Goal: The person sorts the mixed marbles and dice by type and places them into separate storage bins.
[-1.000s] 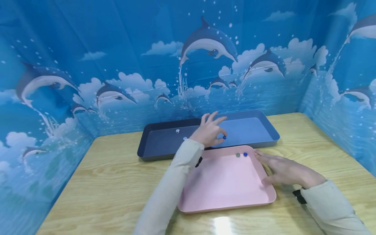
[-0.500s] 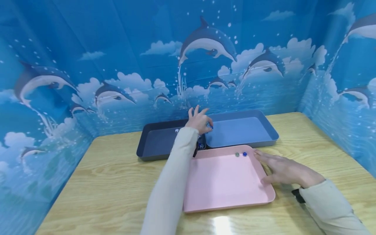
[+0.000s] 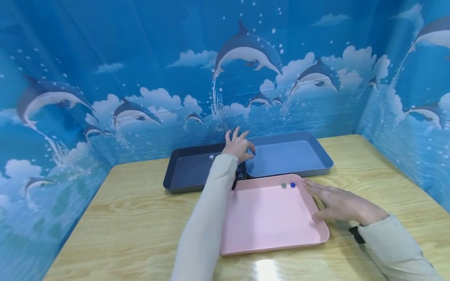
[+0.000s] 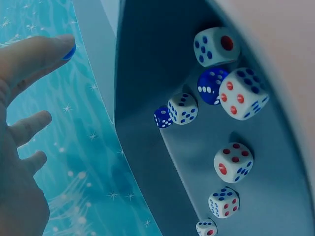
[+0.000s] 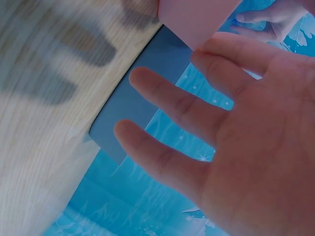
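In the head view, my left hand (image 3: 237, 149) hovers where the dark tray (image 3: 190, 166) meets the blue-grey tray (image 3: 291, 156). Its thumb and index finger pinch a small smooth blue marble (image 4: 70, 52), mostly hidden by the fingertips in the left wrist view; the other fingers are spread. Below it, several white dice (image 4: 234, 162) and blue dice (image 4: 211, 86) lie in the dark tray. My right hand (image 3: 337, 203) rests against the right side of the pink tray (image 3: 270, 218), fingers extended. A green marble (image 3: 283, 185) and another blue marble (image 3: 293, 185) sit at that tray's far right corner.
All three trays stand on a wood-grain table (image 3: 140, 218), the pink one in front of the other two. A dolphin-print curtain (image 3: 168, 78) rises directly behind and at both sides.
My left hand has moved left and away from me with the blue marble, from over the blue-grey tray to its left end, then stayed nearly still. The right hand has not moved.
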Demonstrator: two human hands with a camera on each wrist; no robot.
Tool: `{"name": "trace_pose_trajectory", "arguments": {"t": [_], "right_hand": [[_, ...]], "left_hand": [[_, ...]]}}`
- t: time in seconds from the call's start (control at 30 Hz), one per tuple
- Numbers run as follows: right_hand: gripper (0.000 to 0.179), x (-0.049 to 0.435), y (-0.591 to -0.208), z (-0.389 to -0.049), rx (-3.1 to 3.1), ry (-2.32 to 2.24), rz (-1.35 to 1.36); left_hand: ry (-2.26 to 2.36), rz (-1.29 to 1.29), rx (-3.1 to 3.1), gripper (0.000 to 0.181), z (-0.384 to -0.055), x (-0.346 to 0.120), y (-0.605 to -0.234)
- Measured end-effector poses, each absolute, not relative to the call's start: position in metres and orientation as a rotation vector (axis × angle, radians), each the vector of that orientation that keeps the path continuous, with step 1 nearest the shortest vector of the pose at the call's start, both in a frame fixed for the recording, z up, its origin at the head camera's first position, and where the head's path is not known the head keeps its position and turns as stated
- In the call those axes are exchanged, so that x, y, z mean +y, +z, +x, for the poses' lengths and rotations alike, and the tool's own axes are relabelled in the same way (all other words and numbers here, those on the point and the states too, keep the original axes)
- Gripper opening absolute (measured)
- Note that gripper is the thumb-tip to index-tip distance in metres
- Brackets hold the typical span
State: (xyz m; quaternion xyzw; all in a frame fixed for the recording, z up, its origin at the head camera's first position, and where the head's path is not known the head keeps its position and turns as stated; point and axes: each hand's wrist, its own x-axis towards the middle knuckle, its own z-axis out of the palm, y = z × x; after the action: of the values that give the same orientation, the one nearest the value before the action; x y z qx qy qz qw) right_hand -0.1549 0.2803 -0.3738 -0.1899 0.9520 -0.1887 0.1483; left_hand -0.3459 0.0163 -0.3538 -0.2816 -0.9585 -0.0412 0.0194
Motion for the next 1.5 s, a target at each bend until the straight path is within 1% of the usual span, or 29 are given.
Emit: {"name": "trace_pose_trajectory", "arguments": {"t": [0.13,0.37,0.8,1.07,1.2,1.33,1.5], "right_hand": [[0.097,0.281,-0.374,-0.154,2.738,-0.539,-0.536],[0.096,0.282,-0.375,-0.153,2.733,-0.553,-0.521],[0.096,0.283,-0.375,-0.153,2.736,-0.535,-0.516],[0.095,0.283,-0.374,-0.153,2.734,-0.536,-0.531],[0.095,0.282,-0.374,-0.152,2.738,-0.542,-0.541],[0.095,0.281,-0.373,-0.153,2.734,-0.540,-0.532],[0.095,0.281,-0.373,-0.154,2.729,-0.535,-0.525]], "left_hand": [[-0.127,-0.883,-2.955,0.018,-0.345,0.016,-0.354],[-0.153,-0.851,-2.936,0.025,-0.346,0.015,-0.355],[-0.175,-0.850,-2.942,0.023,-0.347,0.010,-0.360],[-0.134,-0.830,-2.962,0.024,-0.342,0.012,-0.358],[-0.126,-0.894,-2.953,0.025,-0.335,0.018,-0.352],[-0.098,-1.030,-2.889,0.026,-0.323,0.025,-0.345],[-0.006,-1.198,-2.730,0.022,-0.306,0.034,-0.340]]}}
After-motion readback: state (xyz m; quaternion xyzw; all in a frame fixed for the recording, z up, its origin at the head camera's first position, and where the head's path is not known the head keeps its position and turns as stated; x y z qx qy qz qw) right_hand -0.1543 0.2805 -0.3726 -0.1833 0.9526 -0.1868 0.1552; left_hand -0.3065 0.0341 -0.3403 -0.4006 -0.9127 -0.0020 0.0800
